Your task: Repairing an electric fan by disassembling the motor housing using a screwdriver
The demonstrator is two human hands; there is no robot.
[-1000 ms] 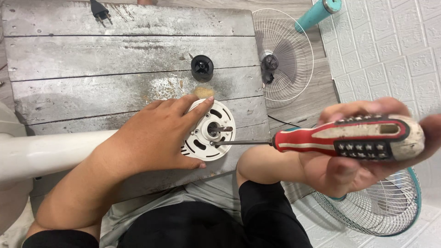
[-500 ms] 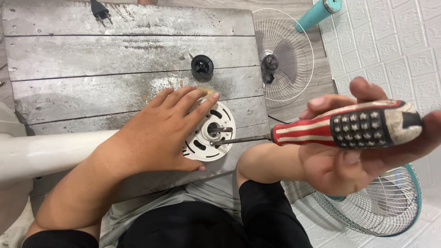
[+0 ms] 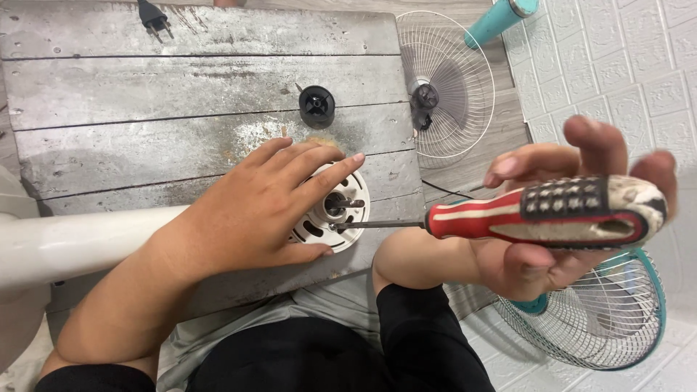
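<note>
Gripping a red-and-black screwdriver [image 3: 537, 215], right hand [image 3: 559, 218] curls loosely around the handle, tip at the white fan motor housing [image 3: 335, 209]. Left hand [image 3: 254, 210], fingers spread, presses flat on that housing atop the grey wooden worktop [image 3: 181, 87]. Beyond: black knob [image 3: 316, 105], plug [image 3: 154, 16], wire fan guard [image 3: 446, 80].

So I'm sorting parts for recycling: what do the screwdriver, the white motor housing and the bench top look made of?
Screwdriver: glossy red-and-black plastic handle, worn; bare metal shaft. Motor housing: smooth white, probably moulded plastic, with vent slots. Bench top: weathered grey wooden planks, grain and seams visible.
</note>
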